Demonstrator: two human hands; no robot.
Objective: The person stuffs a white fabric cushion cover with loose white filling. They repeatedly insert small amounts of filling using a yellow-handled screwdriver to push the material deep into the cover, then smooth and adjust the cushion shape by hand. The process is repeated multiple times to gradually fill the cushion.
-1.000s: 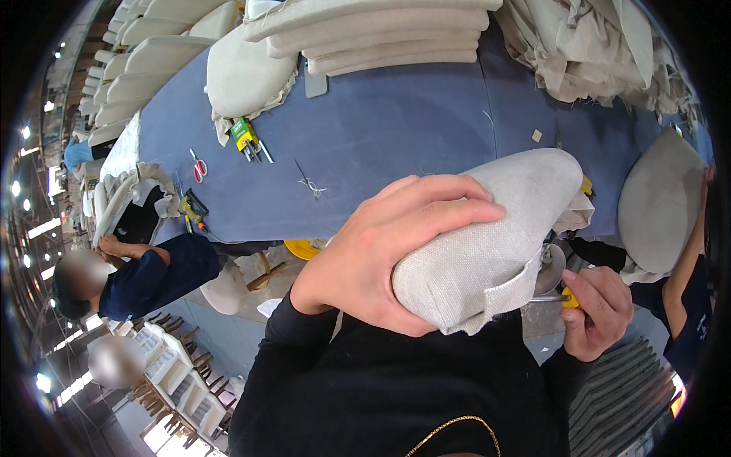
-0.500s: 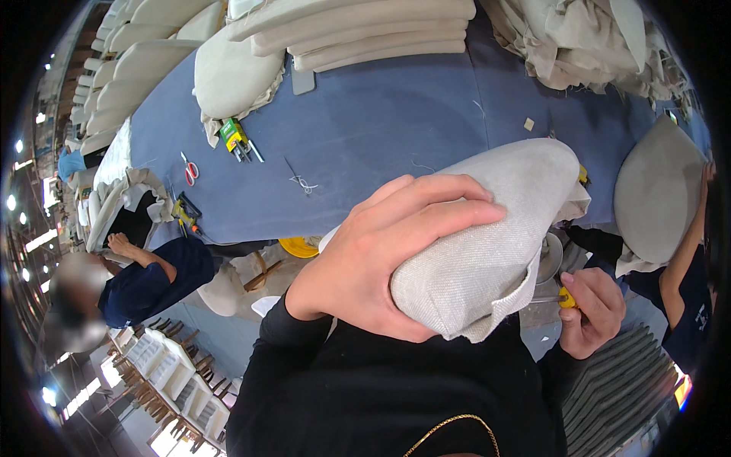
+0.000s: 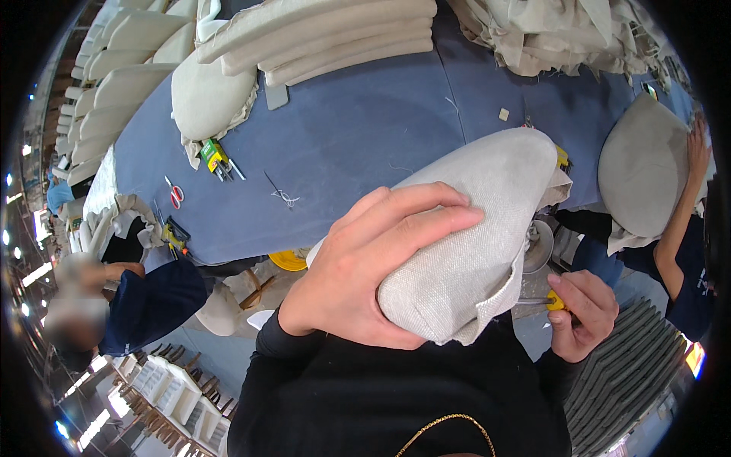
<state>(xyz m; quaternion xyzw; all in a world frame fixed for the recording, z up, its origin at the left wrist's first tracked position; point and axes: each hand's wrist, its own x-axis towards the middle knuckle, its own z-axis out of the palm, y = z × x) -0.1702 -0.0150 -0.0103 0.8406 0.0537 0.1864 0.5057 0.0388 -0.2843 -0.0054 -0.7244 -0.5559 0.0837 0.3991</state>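
Against left hand [image 3: 365, 274], cushion [image 3: 476, 228] seemingly higher.

A large table [image 3: 365, 129] covered in blue cloth fills the upper half of the frame. Stacked beige cushions [image 3: 335, 34] are seen at upper centre, a rounded cushion [image 3: 209, 95] at upper left, crumpled fabric [image 3: 556, 30] at upper right. Red-handled scissors [image 3: 175, 192], a green and yellow tool [image 3: 215, 158] and loose thread [image 3: 284, 196] are noted left of centre.
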